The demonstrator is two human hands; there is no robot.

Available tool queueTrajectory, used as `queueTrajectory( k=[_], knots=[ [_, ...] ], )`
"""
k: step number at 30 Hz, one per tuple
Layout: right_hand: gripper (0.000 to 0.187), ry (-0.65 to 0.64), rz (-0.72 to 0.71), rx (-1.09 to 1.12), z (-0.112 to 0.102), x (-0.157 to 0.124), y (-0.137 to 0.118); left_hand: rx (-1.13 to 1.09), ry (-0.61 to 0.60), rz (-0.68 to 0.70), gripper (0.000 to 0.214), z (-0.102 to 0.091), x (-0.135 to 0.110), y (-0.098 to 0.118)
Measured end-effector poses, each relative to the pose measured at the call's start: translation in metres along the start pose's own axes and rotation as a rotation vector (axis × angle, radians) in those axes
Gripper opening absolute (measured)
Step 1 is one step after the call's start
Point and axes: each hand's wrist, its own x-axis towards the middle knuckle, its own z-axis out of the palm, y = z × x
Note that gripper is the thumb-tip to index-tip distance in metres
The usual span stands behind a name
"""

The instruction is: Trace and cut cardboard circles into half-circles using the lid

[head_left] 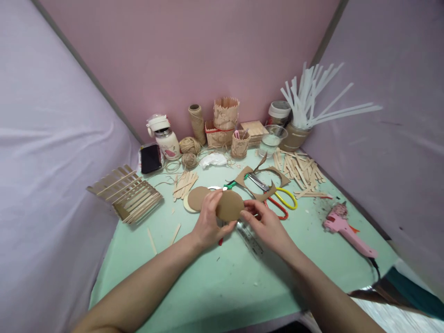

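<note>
Between both hands I hold a round brown cardboard disc (230, 206) just above the table. My left hand (208, 219) grips its left edge, thumb below and fingers along the upper side. The fingertips of my right hand (262, 219) pinch its right edge. Another cardboard disc (198, 198) lies to the left, on top of a pale round piece (188, 203). Beyond my right hand lie scissors with red and yellow handles (286, 199) and a cut-out cardboard scrap (247, 179). A clear ruler-like strip (250, 239) is partly hidden under my hands.
A pink glue gun (350, 233) lies at the right, its cord over the edge. Wooden sticks (301, 169) are heaped back right; a slatted stick box (137, 203) stands left. Along the back are a bottle (168, 143), twine (197, 124), a plastic cup (270, 141) and a phone (151, 158).
</note>
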Motion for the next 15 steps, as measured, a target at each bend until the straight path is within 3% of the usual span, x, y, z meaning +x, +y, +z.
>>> queueTrajectory(
  k=[2, 4, 6, 8, 10, 12, 15],
  knots=[
    [0.026, -0.017, 0.011, 0.132, 0.003, 0.005, 0.001, -0.074, -0.011, -0.009, 0.097, 0.001, -0.003, 0.003],
    [0.026, 0.018, 0.034, 0.201, 0.004, 0.006, 0.002, -0.224, -0.015, -0.179, 0.101, 0.002, -0.004, 0.007],
    [0.027, 0.059, 0.051, 0.231, 0.004, 0.005, 0.002, -0.48, -0.015, -0.504, 0.096, 0.002, -0.002, 0.013],
    [0.027, 0.039, 0.061, 0.24, 0.003, 0.003, 0.002, -0.766, -0.061, -0.86, 0.077, 0.002, 0.002, 0.018],
    [0.027, -0.016, 0.068, 0.225, 0.001, 0.001, 0.002, -0.964, -0.134, -1.123, 0.058, 0.001, 0.007, 0.023],
    [0.027, -0.028, 0.056, 0.157, -0.005, 0.002, 0.004, -1.062, -0.153, -1.259, 0.05, 0.002, 0.011, 0.025],
    [0.027, 0.159, -0.004, -0.167, -0.029, 0.006, 0.011, -1.109, -0.092, -1.305, 0.046, 0.002, 0.013, 0.025]
  ],
)
